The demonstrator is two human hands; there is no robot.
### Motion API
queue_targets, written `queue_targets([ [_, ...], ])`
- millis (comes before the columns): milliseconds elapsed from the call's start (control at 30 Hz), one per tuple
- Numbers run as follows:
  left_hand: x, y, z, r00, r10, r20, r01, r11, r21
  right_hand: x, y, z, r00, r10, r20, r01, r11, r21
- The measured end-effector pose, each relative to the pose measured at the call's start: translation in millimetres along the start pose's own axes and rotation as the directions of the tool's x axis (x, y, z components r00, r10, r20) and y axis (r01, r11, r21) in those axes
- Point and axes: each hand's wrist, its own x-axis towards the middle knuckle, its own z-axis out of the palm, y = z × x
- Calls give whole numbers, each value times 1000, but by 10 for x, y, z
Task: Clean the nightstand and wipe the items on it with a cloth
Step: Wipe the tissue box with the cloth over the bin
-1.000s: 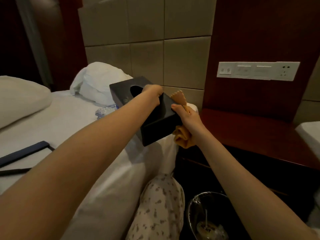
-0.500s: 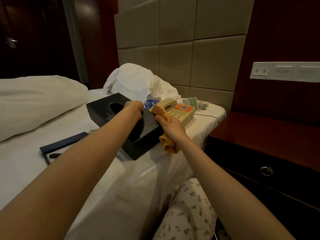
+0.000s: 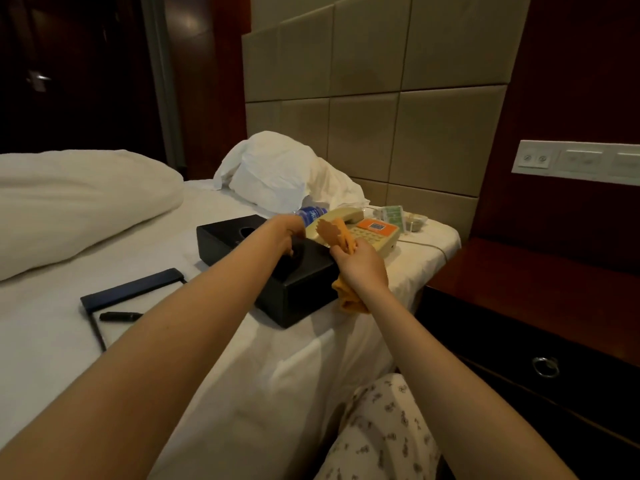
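A black tissue box (image 3: 298, 289) lies on the white bed near its right edge. My left hand (image 3: 282, 233) rests on top of the box with its fingers curled over it. My right hand (image 3: 362, 268) grips an orange cloth (image 3: 346, 299) at the box's right end; part of the cloth sticks up above the fist and part hangs below. Just behind the hands sit a beige telephone (image 3: 370, 232) with an orange label and a water bottle (image 3: 311, 213). The dark red nightstand (image 3: 540, 282) stands to the right with a bare top.
A blue folder (image 3: 135, 291) and a black pen (image 3: 119, 316) lie on the bed at left. A white pillow (image 3: 76, 199) and crumpled white bedding (image 3: 280, 174) are behind. A small green packet (image 3: 393, 213) and a dish (image 3: 414, 221) sit by the phone. Wall sockets (image 3: 575, 162) are above the nightstand.
The tissue box has been carried left from beside the nightstand and set down flat on the bed. My view has turned left, and both hands stayed at the box.
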Motion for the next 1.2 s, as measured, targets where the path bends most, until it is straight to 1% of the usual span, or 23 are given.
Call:
queue_targets([
  [33,-45,6,-39,1000,-6,-12,6,999,41,-2,-25,-13,999,-32,-15,31,997,-73],
  [67,-91,2,-98,998,5,-57,-4,1000,12,-11,-63,-28,997,-68,-27,63,989,-136],
  [100,-139,13,-150,995,21,-94,-20,1000,10,-24,-109,-41,994,-106,-38,98,979,-177],
  [133,-192,-6,-214,991,70,-114,-64,996,54,-45,-163,-48,989,-142,-44,131,972,-193],
  [167,-216,-37,-275,985,120,-125,-107,989,106,-68,-217,-49,984,-172,-50,160,969,-190],
  [233,-284,-116,-411,978,168,-121,-148,976,162,-119,-308,-45,974,-213,-78,199,967,-156],
  [300,-337,-227,-552,972,188,-138,-145,951,272,-178,-408,-35,963,-258,-82,251,964,-90],
  [367,-401,-348,-705,962,199,-188,-117,920,375,-247,-564,5,945,-326,-34,325,946,-12],
  [400,-432,-422,-776,957,205,-203,-109,908,405,-296,-656,46,935,-354,12,354,935,15],
  [467,-522,-581,-905,964,191,-185,-85,880,466,-409,-820,187,917,-377,133,376,926,38],
  [567,-657,-796,-1088,987,88,-137,10,804,594,-540,-964,466,891,-366,268,370,928,39],
  [667,-829,-955,-1263,1000,-3,-19,15,730,684,-624,-1012,675,877,-338,342,335,940,69],
  [733,-884,-1072,-1304,998,-47,39,0,642,767,-671,-1002,742,868,-333,368,331,941,69],
  [800,-931,-1136,-1261,1000,-24,20,-3,562,827,-704,-982,754,867,-335,369,334,940,70],
  [833,-935,-1149,-1237,1000,-5,7,-3,547,837,-708,-978,742,868,-329,373,323,943,80],
  [933,-941,-1112,-1181,999,48,5,-32,569,822,-710,-1003,638,883,-260,390,214,964,157],
  [1033,-957,-981,-1154,991,133,10,-96,655,750,-661,-1013,499,899,-154,409,33,957,289],
  [1133,-1020,-782,-1079,971,238,-3,-186,767,614,-579,-970,323,907,-103,409,-96,894,438],
  [1200,-1039,-652,-1003,956,294,-3,-246,804,542,-524,-912,163,911,-51,410,-184,839,513],
])
